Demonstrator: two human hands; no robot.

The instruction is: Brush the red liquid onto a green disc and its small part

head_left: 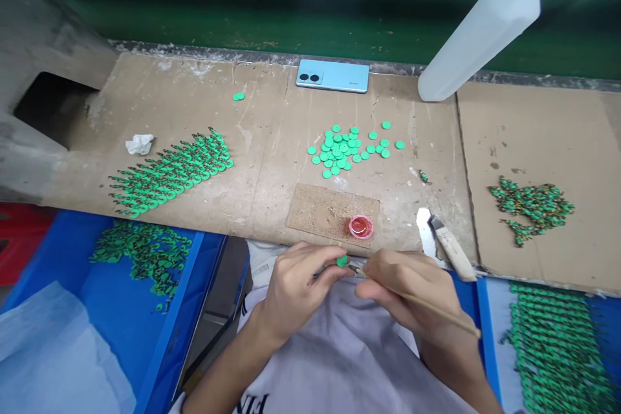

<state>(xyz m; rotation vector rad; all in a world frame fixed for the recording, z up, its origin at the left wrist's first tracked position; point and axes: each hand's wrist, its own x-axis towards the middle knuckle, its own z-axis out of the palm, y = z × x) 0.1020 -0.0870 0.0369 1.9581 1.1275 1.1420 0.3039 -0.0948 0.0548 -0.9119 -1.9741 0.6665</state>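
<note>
Head view: left hand (295,284) pinches green disc (342,261); right hand (407,288) grips thin stick (427,305), tip touching disc. Red cap (361,227) at 1 o'clock of disc, loose discs (345,147) at 12.

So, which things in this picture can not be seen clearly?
- Head view: the green disc in the left hand is mostly covered by the fingertips.
- The stick in the right hand: its tip is too small to tell.
- The white bottle is cut off by the top edge.
- The green pieces at lower right are blurred and cut off.
</note>
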